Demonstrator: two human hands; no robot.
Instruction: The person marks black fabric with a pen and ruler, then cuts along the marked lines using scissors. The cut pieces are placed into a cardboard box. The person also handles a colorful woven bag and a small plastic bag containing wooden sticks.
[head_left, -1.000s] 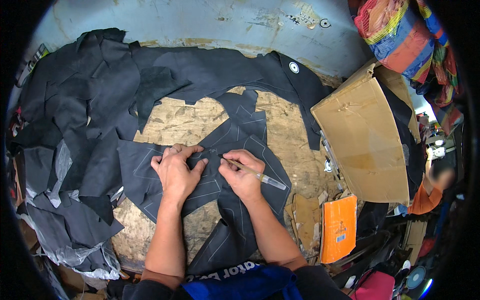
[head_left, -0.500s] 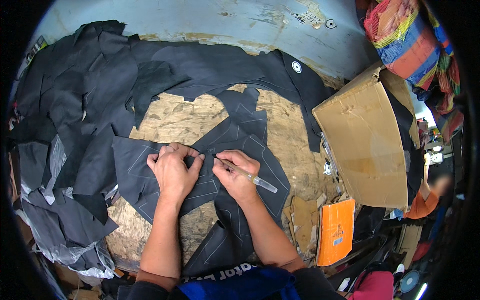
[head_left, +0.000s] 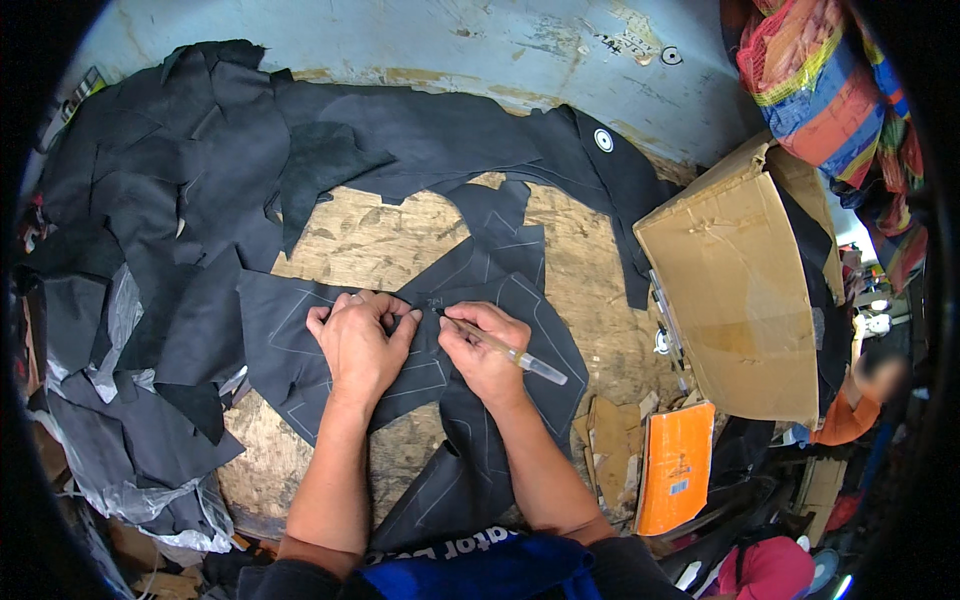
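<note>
A black leather-like piece with thin white outlines drawn on it lies in front of me. My left hand rests on its upper part, thumb spread and fingers bent, pressing the piece against the board. In my right hand is a slim pen with a clear barrel. Its tip touches the black surface beside a small pale handwritten mark, just right of my left thumb. A narrower section of black material folds toward my body below my hands.
Bare wooden board shows between the pieces. Black sheets pile up at left and along the back. To the right are a cardboard box, an orange booklet and brown scraps. Another person's arm shows beyond the box.
The view has shifted slightly, moving the scene a little rightward in the picture. Both hands keep nearly the same places on the black piece, with the pen still at the pale mark.
</note>
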